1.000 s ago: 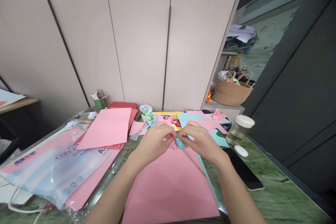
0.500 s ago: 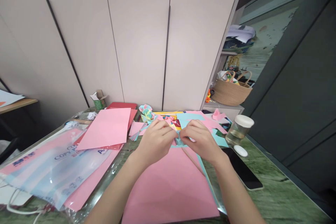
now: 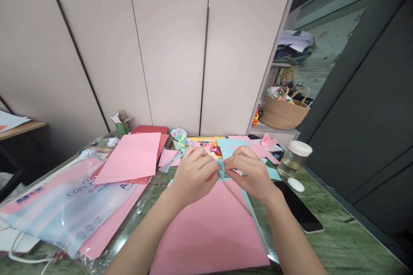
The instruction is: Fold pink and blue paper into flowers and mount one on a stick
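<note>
On the right of the green worktop (image 3: 342, 227), a clear jar (image 3: 292, 164) with a white lid stands upright, part-filled with pale liquid. Near the far left corner sits a small green box (image 3: 121, 126), its flaps open; its contents cannot be made out. A printed clear plastic bag (image 3: 74, 206) lies towards the left edge, with pink paper showing at it, though whether all of that paper is inside is unclear. Beyond the far edge, on a shelf, a woven basket (image 3: 284, 113) holds white and coloured items.

The person's left hand (image 3: 196, 174) and right hand (image 3: 248, 172) nearly meet over the far end of a large pink sheet (image 3: 209, 232), in the middle of the worktop. Both have their fingertips drawn together, pinching a blue paper piece (image 3: 221, 169) between them. Its visible part is taller than wide, its long axis running roughly from the far edge towards the person; the fingers hide the rest. It looks light blue, creased and gathered. From just below it, a thin brown stick (image 3: 238, 198) slants across the pink sheet towards that sheet's right edge; whether the two join cannot be told.
</note>
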Demonstrator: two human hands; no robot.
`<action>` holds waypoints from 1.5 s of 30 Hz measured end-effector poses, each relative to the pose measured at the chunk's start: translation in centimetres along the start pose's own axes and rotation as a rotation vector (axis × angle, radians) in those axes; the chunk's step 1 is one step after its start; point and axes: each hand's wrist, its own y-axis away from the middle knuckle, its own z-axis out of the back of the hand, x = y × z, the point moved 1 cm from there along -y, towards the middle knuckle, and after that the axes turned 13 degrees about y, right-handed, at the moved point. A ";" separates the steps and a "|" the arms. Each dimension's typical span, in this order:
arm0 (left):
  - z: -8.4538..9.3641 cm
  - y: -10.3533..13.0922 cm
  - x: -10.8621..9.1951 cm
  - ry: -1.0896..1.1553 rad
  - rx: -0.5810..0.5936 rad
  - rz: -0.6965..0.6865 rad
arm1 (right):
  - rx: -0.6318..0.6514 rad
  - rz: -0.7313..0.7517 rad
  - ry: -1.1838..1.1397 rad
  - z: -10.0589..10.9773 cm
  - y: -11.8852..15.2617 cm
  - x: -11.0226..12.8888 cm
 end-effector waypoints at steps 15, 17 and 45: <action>-0.6 0.1 -0.4 -0.007 -0.157 0.009 | -0.104 0.034 0.001 0.1 0.1 0.0; -0.4 0.1 -0.4 0.026 -0.149 -0.009 | -0.102 0.043 -0.017 0.2 0.2 0.0; 1.0 -0.3 0.1 0.737 0.272 0.649 | 0.335 -0.332 -0.364 -0.2 0.4 -0.2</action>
